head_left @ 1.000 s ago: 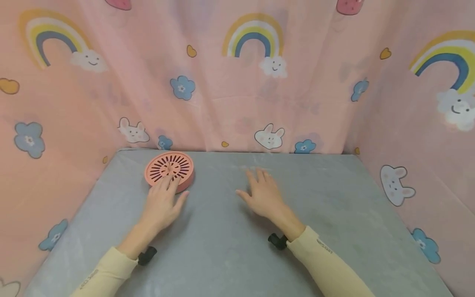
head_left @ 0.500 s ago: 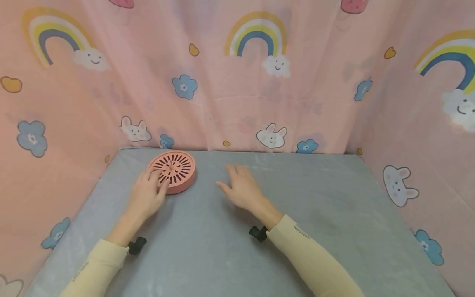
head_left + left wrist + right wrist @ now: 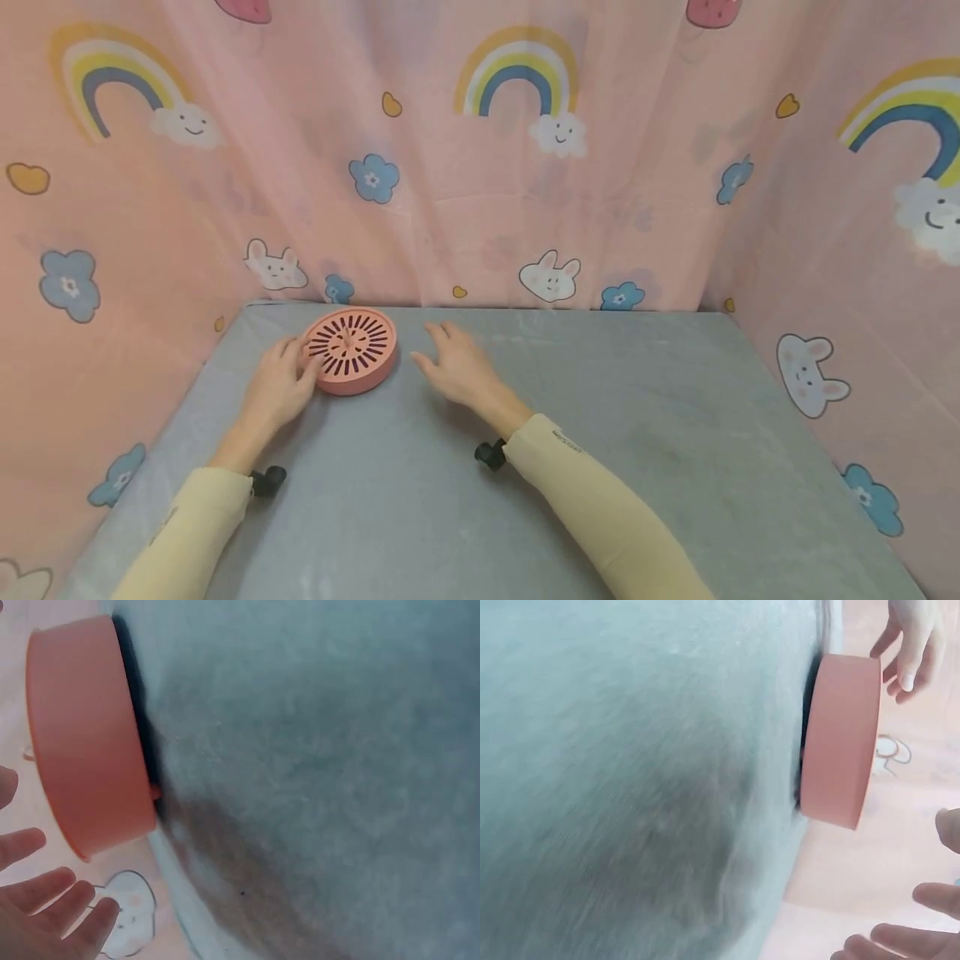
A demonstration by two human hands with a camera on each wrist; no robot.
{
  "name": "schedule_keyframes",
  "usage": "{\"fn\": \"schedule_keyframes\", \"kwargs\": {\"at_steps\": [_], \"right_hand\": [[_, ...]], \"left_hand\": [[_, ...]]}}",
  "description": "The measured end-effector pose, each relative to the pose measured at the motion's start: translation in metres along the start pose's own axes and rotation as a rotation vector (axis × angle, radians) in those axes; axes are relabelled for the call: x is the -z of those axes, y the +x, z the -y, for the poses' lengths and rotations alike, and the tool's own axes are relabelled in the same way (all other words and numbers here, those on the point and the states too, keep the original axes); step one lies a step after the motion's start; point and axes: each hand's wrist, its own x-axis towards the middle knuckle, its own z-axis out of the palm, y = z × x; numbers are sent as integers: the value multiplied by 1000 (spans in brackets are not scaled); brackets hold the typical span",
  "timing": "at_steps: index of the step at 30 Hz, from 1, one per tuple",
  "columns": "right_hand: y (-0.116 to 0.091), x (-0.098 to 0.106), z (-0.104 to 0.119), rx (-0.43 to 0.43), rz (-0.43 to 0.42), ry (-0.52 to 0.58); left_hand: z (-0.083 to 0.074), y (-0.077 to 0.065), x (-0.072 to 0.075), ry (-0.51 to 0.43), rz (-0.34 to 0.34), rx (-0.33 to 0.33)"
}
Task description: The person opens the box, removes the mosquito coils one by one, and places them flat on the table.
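A round pink box (image 3: pixel 352 346) with a slotted, fruit-slice-patterned lid and a small knob lies flat near the back left of the table. My left hand (image 3: pixel 276 385) is at its left side in the head view, fingertips right at the rim, thumb apart from the fingers. To the right of the box, across a small gap, my right hand (image 3: pixel 459 365) reaches toward it with fingers extended and thumb spread. Both wrist views show the box's plain side wall (image 3: pixel 90 739), with small feet beneath it. The left fingers (image 3: pixel 45 889) appear spread beside it.
A grey cloth-covered table (image 3: pixel 420 500) spreads out in front. Pink patterned curtains (image 3: pixel 637 192) stand along its back and both sides. Dark wrist cameras (image 3: pixel 491 455) sit below both cuffs.
My left hand has drawn back from over the lid to the box's left side. My right hand has moved left, closer to the box. The box stays in its spot.
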Motion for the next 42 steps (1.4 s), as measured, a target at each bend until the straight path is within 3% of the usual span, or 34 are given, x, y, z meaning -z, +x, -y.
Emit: {"fn": "schedule_keyframes", "kwargs": {"at_steps": [12, 19, 27, 35, 42], "right_hand": [[28, -27, 16, -55, 52, 196], [36, -43, 22, -26, 80, 243], [39, -54, 25, -58, 71, 410], [36, -64, 31, -115, -10, 636], [34, -60, 31, -132, -53, 702]], "left_hand": [[10, 12, -7, -75, 104, 79], [12, 16, -11, -142, 147, 145], [14, 20, -11, -324, 209, 294], [16, 21, -7, -556, 201, 332], [11, 21, -5, -628, 208, 350]]}}
